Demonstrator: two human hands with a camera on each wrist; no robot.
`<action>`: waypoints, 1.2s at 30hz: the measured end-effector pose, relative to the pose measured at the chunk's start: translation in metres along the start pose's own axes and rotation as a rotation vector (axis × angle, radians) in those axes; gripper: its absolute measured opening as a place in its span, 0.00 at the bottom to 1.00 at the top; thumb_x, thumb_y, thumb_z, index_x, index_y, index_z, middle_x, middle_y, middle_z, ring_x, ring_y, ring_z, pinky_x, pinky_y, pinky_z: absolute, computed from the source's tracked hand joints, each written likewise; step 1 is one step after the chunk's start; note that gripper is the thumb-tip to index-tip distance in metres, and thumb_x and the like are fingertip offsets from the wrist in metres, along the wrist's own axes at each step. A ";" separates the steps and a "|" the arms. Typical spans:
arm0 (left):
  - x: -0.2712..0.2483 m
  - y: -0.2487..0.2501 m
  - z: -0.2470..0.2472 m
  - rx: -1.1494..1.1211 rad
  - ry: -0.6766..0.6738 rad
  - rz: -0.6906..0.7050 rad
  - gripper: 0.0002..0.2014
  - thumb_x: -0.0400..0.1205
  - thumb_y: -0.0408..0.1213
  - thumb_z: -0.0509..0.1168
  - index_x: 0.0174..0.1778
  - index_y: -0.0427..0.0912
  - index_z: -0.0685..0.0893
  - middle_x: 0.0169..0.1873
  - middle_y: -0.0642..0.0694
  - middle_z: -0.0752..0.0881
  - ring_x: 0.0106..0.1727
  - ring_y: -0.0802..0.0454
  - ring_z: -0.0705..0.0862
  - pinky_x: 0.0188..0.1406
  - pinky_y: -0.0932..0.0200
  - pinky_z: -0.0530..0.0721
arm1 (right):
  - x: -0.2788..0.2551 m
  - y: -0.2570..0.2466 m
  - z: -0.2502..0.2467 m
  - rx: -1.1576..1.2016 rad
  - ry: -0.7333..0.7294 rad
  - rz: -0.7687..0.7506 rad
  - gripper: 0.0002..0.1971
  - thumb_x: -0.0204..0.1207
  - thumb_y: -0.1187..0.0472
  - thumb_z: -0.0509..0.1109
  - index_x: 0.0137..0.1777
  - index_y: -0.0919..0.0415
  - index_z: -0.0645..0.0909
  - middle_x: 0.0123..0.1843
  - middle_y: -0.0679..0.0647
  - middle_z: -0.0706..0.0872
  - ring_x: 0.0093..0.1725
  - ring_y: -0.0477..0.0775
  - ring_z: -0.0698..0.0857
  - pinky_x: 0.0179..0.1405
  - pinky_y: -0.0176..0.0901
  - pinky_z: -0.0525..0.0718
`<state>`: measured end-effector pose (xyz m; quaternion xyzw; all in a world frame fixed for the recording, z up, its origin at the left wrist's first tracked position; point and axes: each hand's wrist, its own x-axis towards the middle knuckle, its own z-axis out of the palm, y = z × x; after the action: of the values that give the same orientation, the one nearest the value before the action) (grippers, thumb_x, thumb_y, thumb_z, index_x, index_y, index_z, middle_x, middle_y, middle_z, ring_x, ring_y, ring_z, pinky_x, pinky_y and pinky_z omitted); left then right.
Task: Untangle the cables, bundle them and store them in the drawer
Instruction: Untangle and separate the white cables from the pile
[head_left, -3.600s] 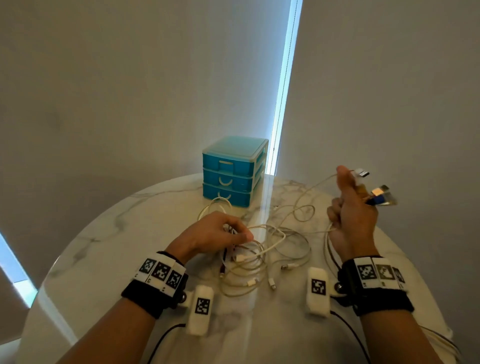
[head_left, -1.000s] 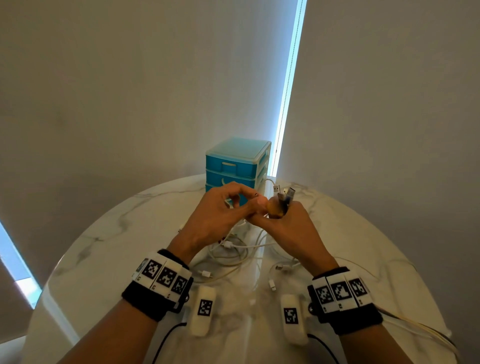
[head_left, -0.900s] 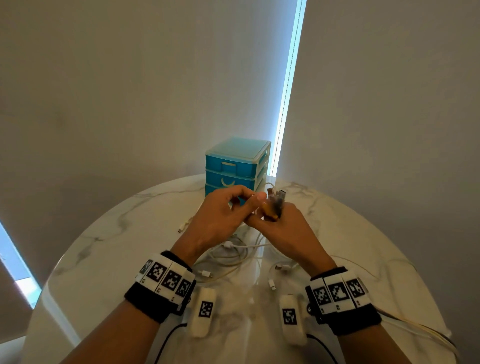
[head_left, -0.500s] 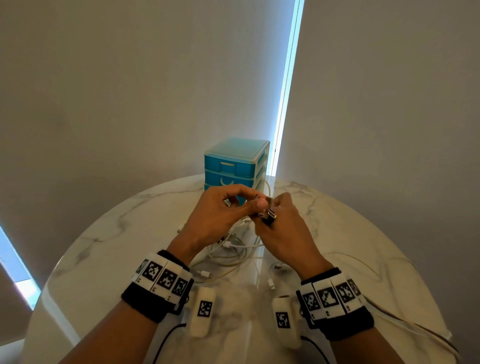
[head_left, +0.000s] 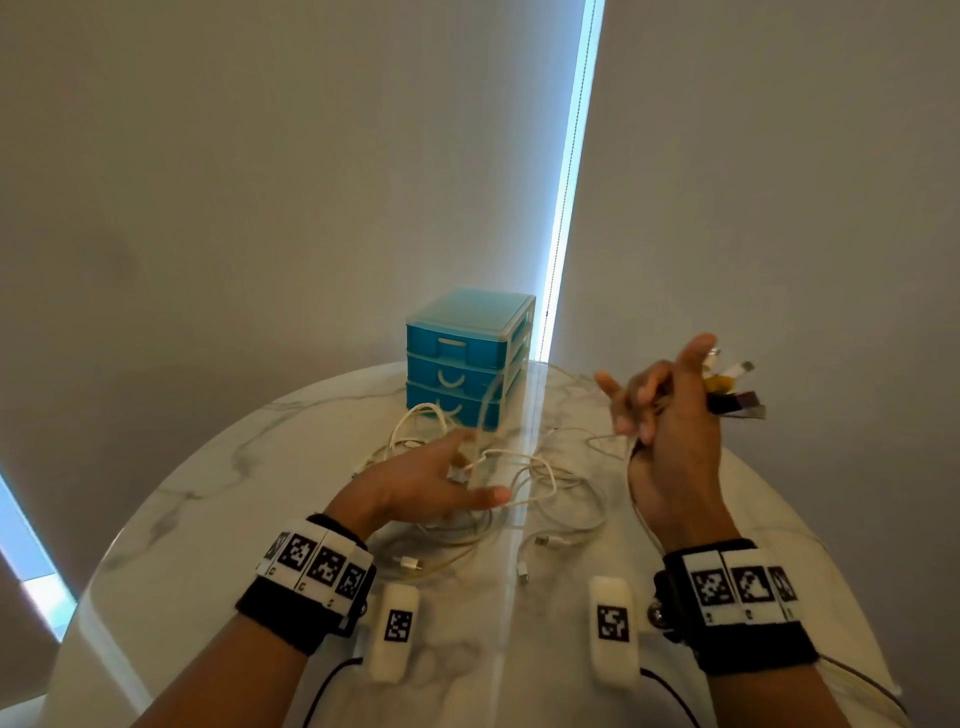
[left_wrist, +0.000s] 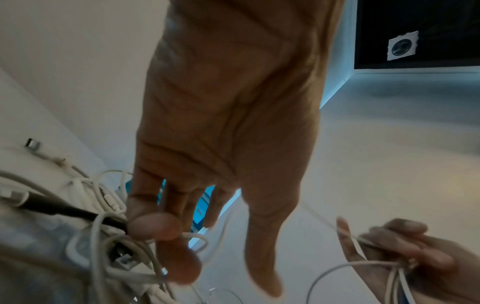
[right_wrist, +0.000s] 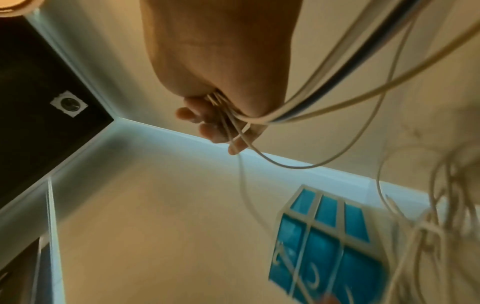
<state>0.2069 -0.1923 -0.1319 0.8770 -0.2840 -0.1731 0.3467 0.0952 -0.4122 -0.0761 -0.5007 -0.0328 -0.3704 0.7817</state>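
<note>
A tangle of white cables (head_left: 540, 499) lies mid-table on the round marble table (head_left: 260, 493). My left hand (head_left: 467, 467) hovers low over its left side with fingers spread. In the left wrist view the left fingertips (left_wrist: 155, 226) touch white strands and a black cable (left_wrist: 64, 211). My right hand (head_left: 670, 405) is raised at the right and grips several plug ends (head_left: 732, 387), whose cords trail down to the tangle. The right wrist view shows those cords (right_wrist: 233, 123) running through the curled fingers. The blue three-drawer unit (head_left: 457, 358) stands at the back with its drawers closed.
Two loose plugs (head_left: 408, 563) (head_left: 524, 571) lie near the front of the tangle. White camera pods (head_left: 395, 623) (head_left: 613, 629) hang under both wrists. Grey walls stand close behind the table, with a bright window slit (head_left: 566, 208). The table edge curves round at both sides.
The hands were together in front of the drawer unit. They have parted: the right hand went up and right with the plug ends, and the left hand dropped onto the tangle.
</note>
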 end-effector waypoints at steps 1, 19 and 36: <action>0.000 -0.002 -0.002 0.017 -0.032 0.006 0.36 0.80 0.62 0.77 0.83 0.55 0.77 0.67 0.56 0.86 0.56 0.55 0.90 0.57 0.51 0.93 | 0.003 -0.005 -0.004 0.024 0.032 -0.007 0.34 0.93 0.36 0.53 0.32 0.59 0.75 0.20 0.53 0.65 0.20 0.52 0.69 0.66 0.59 0.92; -0.009 -0.007 -0.024 0.290 -0.028 0.057 0.12 0.74 0.56 0.84 0.52 0.64 0.96 0.58 0.61 0.84 0.57 0.57 0.83 0.60 0.52 0.87 | 0.005 -0.032 -0.011 -0.440 0.118 0.008 0.33 0.88 0.31 0.61 0.32 0.56 0.84 0.22 0.46 0.67 0.20 0.45 0.62 0.19 0.38 0.61; -0.004 -0.006 -0.024 -0.030 0.249 0.280 0.11 0.86 0.62 0.69 0.54 0.63 0.91 0.50 0.68 0.90 0.54 0.68 0.87 0.55 0.59 0.85 | 0.005 0.016 0.002 -0.160 -0.193 0.177 0.13 0.92 0.51 0.67 0.53 0.57 0.89 0.27 0.46 0.64 0.23 0.44 0.59 0.19 0.38 0.59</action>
<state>0.2182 -0.1744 -0.1186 0.8382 -0.3558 -0.0175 0.4129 0.1098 -0.4099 -0.0851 -0.5954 -0.0338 -0.2517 0.7622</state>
